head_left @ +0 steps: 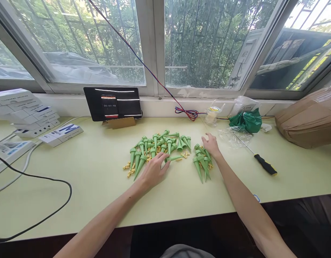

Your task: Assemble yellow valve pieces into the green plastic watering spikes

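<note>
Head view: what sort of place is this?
Probably an indoor workspace: a pale yellow-green table under grey-framed glass windows, green cone-shaped plastic spikes in piles, and a black-and-yellow-handled screwdriver.

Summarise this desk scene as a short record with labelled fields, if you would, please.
Left hand: at the larger pile of green spikes; grip unclear
Right hand: beside the smaller pile of green spikes; grip unclear
Yellow pieces: scattered around the larger pile
Screwdriver: right of the smaller pile
Timer display: reads 00:03:48
White boxes: stacked at far left
</note>
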Demonstrator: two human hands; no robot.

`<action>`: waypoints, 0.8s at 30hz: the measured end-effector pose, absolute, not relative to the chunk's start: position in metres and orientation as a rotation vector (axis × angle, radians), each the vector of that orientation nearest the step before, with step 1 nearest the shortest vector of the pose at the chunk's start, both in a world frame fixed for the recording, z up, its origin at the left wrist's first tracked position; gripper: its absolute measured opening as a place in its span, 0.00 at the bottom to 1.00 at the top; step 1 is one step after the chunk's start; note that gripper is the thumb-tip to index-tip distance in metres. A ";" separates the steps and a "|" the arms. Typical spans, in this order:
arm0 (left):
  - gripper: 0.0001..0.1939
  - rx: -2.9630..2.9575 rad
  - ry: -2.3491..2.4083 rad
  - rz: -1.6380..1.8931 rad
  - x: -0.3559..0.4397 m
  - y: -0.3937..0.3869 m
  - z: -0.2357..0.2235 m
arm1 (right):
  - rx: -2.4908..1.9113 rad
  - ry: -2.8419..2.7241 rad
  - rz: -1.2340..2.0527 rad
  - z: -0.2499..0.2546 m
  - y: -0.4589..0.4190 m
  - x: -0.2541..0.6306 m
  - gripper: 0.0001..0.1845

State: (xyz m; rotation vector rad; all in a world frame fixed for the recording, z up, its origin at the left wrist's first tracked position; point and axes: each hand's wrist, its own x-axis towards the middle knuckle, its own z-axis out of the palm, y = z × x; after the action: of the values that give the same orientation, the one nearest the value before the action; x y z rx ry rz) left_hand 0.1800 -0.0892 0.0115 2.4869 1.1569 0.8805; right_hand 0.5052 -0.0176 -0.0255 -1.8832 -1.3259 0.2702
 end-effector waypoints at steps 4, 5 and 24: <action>0.12 2.410 1.139 0.961 0.181 -0.089 0.016 | -1.880 -1.256 0.264 -0.025 -0.024 0.498 0.32; 0.12 2.398 1.130 0.986 0.181 -0.088 0.016 | -1.883 -1.229 0.264 -0.023 -0.026 0.496 0.34; 0.20 1.885 1.274 1.164 0.175 -0.081 0.015 | -1.388 -1.946 -0.055 0.031 -0.080 0.415 0.13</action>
State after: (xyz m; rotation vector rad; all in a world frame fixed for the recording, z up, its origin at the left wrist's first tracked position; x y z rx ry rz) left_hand 0.1747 -0.0806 0.0153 1.8851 1.2741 1.1638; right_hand 0.4152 -0.0803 0.0310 -1.3884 -1.9464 -0.0548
